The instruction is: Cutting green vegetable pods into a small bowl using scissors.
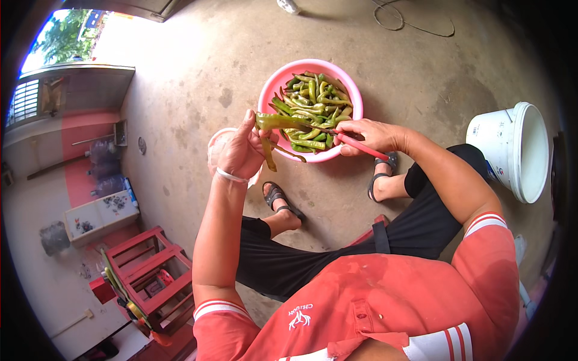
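My left hand (246,149) holds several long green peppers (280,122), some of them hanging below the fingers. Pink-handled scissors (361,145) are in my right hand (370,137), and their blades point left to the pepper held in my left hand. Beneath and beyond both hands, a pink plastic basin (356,97) on the floor is heaped with green peppers (316,104). A pale pinkish container (216,146), mostly hidden behind my left hand, stands left of the basin. Whether the blades are closed on the pepper cannot be told.
A white plastic bucket (494,144) is at the right. Thin wire (393,22) lies on the concrete floor (203,90) at the top. Red wooden furniture (149,275), a white box-like cabinet (101,216) and large bottles (106,158) are at the left. My sandalled feet are below the basin.
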A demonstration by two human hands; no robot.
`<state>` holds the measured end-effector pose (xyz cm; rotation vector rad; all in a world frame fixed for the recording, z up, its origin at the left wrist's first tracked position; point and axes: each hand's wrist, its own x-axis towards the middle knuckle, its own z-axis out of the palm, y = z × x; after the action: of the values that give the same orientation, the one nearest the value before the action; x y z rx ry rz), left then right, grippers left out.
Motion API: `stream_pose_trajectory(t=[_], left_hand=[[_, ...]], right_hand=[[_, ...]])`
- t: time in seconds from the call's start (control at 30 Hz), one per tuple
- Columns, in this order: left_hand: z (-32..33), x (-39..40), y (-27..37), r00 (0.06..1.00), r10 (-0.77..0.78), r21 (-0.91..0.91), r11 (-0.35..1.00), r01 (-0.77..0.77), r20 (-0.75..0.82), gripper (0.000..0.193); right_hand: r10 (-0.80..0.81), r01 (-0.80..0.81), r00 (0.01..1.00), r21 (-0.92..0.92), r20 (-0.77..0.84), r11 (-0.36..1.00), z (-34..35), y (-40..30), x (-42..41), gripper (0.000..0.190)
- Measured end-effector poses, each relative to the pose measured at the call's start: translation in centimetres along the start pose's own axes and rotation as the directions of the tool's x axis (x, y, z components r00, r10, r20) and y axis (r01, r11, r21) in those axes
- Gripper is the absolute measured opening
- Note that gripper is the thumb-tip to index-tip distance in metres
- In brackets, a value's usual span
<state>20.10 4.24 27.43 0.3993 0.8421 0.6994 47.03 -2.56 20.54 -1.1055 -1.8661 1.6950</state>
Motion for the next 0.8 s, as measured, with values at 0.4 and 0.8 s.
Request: stream_pose_trajectory(t=[0.4, 0.8], left_hand=[[-0.2, -0.1, -0.6, 0.998, -0.009, 0.033, 0.999, 0.01, -0.054, 0.024], [-1.4, 0.5, -0.6, 0.997, -0.004, 0.037, 0.999, 0.007, -0.071, 0.026]], right_hand=[[0.012, -0.012, 1.0, -0.012, -0.004, 1.0, 0.3, 0.5, 0.2, 0.041], [-0.017, 0.016, 0.998, -0.013, -0.052, 1.0, 0.6, 0.4, 0.2, 0.039]])
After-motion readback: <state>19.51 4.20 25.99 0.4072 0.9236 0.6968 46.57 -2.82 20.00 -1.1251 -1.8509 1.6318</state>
